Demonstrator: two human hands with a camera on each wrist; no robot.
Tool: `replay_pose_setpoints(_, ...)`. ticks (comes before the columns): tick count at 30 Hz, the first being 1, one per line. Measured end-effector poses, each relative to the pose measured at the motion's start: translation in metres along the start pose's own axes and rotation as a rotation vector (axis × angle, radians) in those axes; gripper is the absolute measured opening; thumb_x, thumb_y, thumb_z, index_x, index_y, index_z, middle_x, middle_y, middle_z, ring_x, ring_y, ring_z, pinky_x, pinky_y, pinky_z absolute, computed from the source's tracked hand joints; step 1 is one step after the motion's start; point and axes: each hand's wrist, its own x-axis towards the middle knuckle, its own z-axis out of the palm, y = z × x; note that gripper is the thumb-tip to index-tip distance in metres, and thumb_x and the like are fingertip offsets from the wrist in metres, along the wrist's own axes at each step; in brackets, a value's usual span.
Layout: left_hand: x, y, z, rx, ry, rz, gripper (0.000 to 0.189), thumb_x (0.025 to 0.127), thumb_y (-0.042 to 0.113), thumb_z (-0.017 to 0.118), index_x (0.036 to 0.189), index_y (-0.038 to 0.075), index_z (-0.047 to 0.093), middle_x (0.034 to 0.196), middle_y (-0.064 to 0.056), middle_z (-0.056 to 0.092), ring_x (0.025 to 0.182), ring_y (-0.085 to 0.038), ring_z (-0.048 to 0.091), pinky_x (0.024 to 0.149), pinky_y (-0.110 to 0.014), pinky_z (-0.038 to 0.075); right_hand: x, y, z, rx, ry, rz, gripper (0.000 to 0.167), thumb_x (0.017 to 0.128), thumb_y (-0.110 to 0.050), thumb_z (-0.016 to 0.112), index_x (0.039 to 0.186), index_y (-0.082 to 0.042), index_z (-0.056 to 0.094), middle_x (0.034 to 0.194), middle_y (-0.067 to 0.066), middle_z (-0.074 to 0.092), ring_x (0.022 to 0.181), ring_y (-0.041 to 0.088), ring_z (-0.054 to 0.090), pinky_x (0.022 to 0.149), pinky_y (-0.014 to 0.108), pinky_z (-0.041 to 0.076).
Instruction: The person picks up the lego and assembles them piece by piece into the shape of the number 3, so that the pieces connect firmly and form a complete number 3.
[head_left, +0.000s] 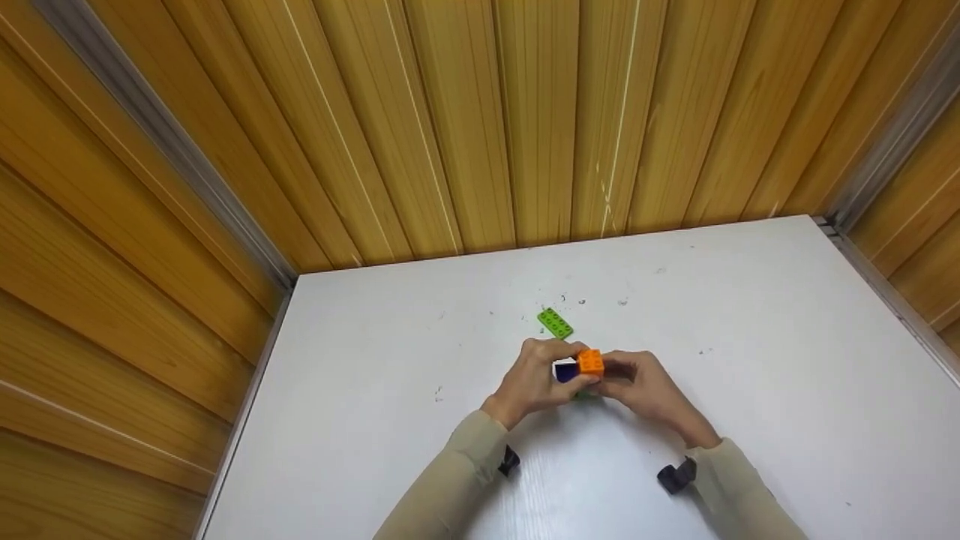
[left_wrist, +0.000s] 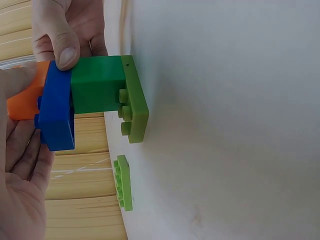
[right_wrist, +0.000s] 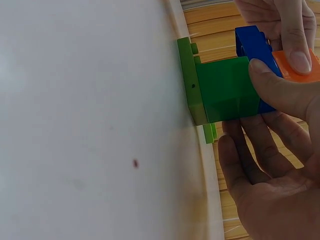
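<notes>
A small stack of toy building blocks stands between both hands. At its base is a light green plate point(left_wrist: 136, 107), with a dark green block point(left_wrist: 97, 85) on one end. A blue block point(left_wrist: 56, 112) sits above and overhangs to one side, and an orange block point(head_left: 590, 363) tops it. My left hand point(head_left: 536, 379) pinches the orange block between thumb and fingers. My right hand point(head_left: 649, 386) grips the blue block by its end, the thumb at the seam with the dark green block. In the head view the hands hide most of the lower stack.
Just beyond the hands, a second light green plate point(head_left: 555, 323) lies studs up on the white table point(head_left: 375, 360). Wood-patterned panels point(head_left: 480, 135) rise behind the table and along its sides. Small dark marks dot the tabletop.
</notes>
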Motion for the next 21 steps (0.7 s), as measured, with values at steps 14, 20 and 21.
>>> replay_pose_setpoints(14,-0.004,-0.001,0.0,-0.165,0.006,-0.114,0.04,0.093,0.034,0.085,0.123,0.008,0.079,0.118,-0.002,0.081,0.109,-0.002,0.073,0.096,-0.028,0.06,0.0,0.003,-0.002,-0.021,-0.015,0.009,0.037,0.094,-0.017,0.084,0.129,-0.009,0.076,0.127,0.008,0.077,0.117,0.021,0.073,0.105,0.039,0.057)
replay_pose_setpoints(20,-0.002,-0.005,-0.013,-0.17,-0.002,-0.139,0.049,0.091,0.037,0.088,0.129,0.007,0.076,0.126,-0.005,0.079,0.118,-0.014,0.074,0.104,-0.034,0.057,0.0,0.001,-0.002,-0.012,-0.019,0.022,0.038,0.092,-0.014,0.085,0.129,-0.008,0.076,0.127,0.008,0.077,0.117,0.021,0.073,0.106,0.041,0.056)
replay_pose_setpoints(21,-0.001,-0.007,-0.015,-0.164,0.003,-0.142,0.048,0.091,0.035,0.087,0.129,0.008,0.076,0.127,-0.005,0.078,0.118,-0.016,0.074,0.105,-0.034,0.057,0.001,0.0,-0.002,-0.01,-0.019,0.023,0.039,0.092,-0.013,0.085,0.13,-0.007,0.076,0.127,0.009,0.077,0.117,0.022,0.073,0.106,0.041,0.056)
